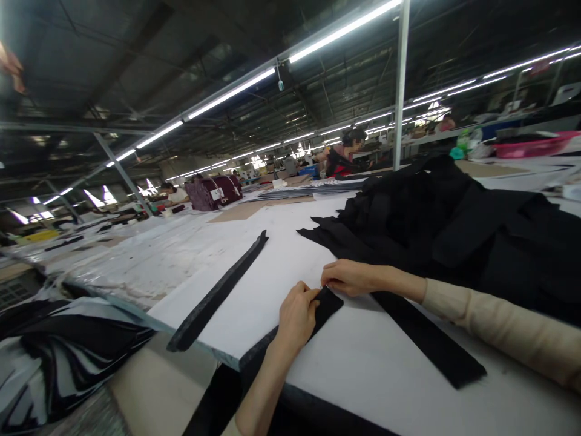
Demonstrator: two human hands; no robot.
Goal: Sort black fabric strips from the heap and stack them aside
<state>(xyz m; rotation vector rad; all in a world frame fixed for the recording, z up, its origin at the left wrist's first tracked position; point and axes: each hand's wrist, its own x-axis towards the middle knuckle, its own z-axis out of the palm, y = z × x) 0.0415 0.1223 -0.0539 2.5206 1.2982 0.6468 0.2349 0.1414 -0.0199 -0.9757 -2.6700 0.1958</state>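
My left hand (297,315) is closed on the end of a black fabric strip (330,306), its thumb and finger pinched near the strip's upper edge. That strip runs down under my left wrist toward the table's front edge. My right hand (348,276) pinches at the same corner, fingertips close to those of my left; whatever lies between them is too small to make out. Another black strip (431,342) passes out from beneath my right forearm. Farther left, a narrow folded strip (222,290) lies alone on the white table (281,248).
A big heap of black fabric strips (490,224) covers the table's right side. Beyond stand a maroon bag (213,192) and a pink basin (535,144). Black and white pieces (68,357) hang at lower left. A metal post (401,91) rises behind; a co-worker (345,151) is farther off.
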